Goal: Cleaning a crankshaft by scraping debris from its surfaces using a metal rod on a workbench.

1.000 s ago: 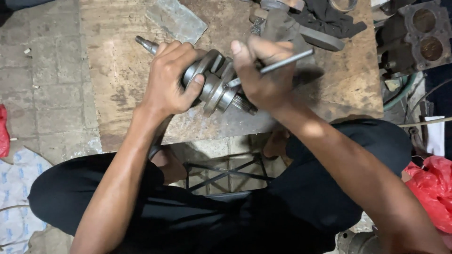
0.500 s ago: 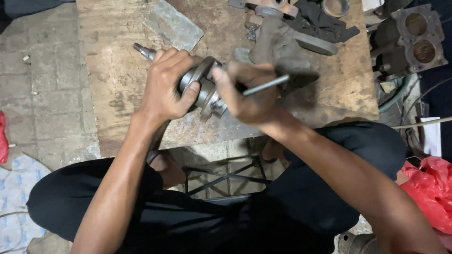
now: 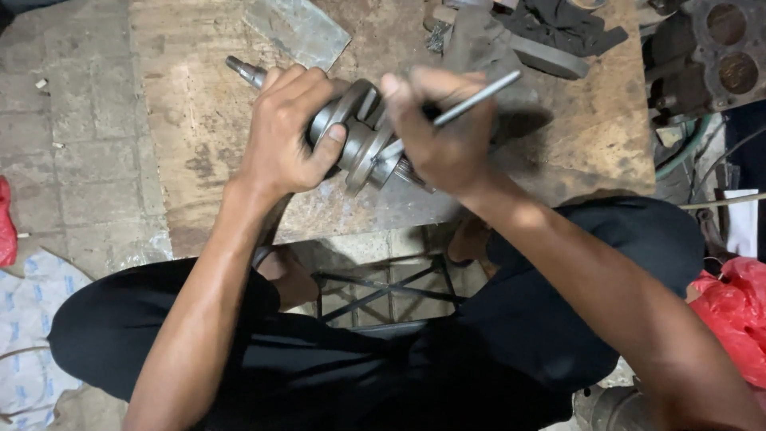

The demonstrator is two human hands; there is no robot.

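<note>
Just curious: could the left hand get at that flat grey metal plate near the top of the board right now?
Probably not freely: the left hand is wrapped around the crankshaft. The metal plate lies uncovered just beyond it.

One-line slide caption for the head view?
Left hand steadies a metal crankshaft on a worn wooden board; right hand holds a thin metal rod.

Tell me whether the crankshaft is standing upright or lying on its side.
On its side: the crankshaft lies across the wooden board, shaft end pointing sideways.

A crankshaft lies on the board; behind it a plate, possibly an engine block at right.
</note>
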